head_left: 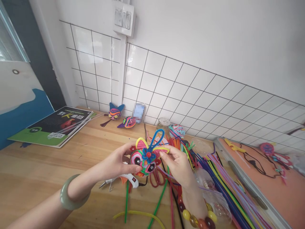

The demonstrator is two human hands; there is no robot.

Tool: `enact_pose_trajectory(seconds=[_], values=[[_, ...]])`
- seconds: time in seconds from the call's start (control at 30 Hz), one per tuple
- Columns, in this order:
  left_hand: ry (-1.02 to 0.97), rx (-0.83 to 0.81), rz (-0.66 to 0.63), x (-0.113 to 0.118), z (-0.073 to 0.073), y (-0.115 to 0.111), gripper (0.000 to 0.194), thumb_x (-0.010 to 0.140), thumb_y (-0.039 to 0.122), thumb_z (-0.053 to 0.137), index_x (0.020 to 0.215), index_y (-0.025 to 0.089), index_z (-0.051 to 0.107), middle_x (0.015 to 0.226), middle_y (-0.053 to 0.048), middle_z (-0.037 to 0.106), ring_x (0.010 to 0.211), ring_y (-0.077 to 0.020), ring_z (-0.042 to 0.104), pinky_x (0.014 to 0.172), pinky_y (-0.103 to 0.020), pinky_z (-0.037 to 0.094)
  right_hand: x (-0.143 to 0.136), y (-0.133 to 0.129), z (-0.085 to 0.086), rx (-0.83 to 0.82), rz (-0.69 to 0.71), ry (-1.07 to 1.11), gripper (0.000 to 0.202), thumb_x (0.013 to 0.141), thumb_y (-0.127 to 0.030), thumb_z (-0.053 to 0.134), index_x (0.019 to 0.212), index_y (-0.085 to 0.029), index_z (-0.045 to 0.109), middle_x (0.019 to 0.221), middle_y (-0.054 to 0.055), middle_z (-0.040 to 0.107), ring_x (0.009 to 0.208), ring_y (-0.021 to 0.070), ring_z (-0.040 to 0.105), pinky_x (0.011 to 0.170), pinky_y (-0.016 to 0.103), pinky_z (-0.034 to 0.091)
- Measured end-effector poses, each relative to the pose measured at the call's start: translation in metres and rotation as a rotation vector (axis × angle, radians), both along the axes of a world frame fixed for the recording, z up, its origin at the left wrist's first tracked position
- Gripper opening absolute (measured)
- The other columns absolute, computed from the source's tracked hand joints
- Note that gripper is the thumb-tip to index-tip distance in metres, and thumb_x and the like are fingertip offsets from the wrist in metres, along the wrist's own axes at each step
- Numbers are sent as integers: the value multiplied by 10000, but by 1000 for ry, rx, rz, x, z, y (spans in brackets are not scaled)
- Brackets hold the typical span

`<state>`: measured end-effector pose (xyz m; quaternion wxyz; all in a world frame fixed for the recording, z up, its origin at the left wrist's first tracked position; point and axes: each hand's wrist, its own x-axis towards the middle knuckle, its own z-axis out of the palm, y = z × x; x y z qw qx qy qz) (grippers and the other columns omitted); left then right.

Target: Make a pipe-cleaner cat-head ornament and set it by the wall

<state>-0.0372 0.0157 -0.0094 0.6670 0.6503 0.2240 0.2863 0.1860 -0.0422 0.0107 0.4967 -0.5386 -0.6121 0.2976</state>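
Far left, a magazine (71, 119) lies flat against the side of the workspace, presumably set aside to free the bench. At the back, by the tiled wall, I note a blue-eared striped figure (114, 113) and a second striped figure (128, 122); out of reach of elbows, perhaps kept there as models.

Left hand (120, 160): thumb across the front lower edge, fingers curled behind, clasping the near side. I read this as the supporting grip. Below it, a glue gun (130, 180) rests on the wood, nozzle pointing left, apparently parked close for easy pickup.

Centre: the face ornament (144, 163) is raised above the bench between both hands, its face turned towards my camera, the blue loop (157, 140) upright on top. Scissors (157, 178) lie beneath, partly hidden.

Right hand (179, 163): thumb and fingers pinch the yellow-edged ear, likely leaving the front uncovered. Farther right, fuzzy stems (226, 187) lie roughly parallel, probably for easy selection, beside an orange panel (274, 190).
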Motion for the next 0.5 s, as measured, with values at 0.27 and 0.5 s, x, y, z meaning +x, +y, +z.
enact_pose_trajectory(seconds=[0.27, 0.5], values=[[5, -55, 19, 2, 0, 2, 663, 727, 313, 764, 1293, 216, 432, 1076, -71, 645, 916, -206, 638, 760, -340, 547, 3, 2, -4, -28, 19, -36, 234, 859, -319, 590, 1035, -210, 698, 1054, 67, 735, 988, 224, 677, 928, 400, 531], [31, -58, 8, 2, 1, 0, 640, 731, 329, 757, 1281, 222, 448, 1108, -75, 645, 942, -220, 640, 775, -349, 543, 1, 3, -5, -23, 9, -30, 186, 842, -301, 595, 965, -214, 704, 979, 54, 747, 914, 212, 694, 855, 366, 559]])
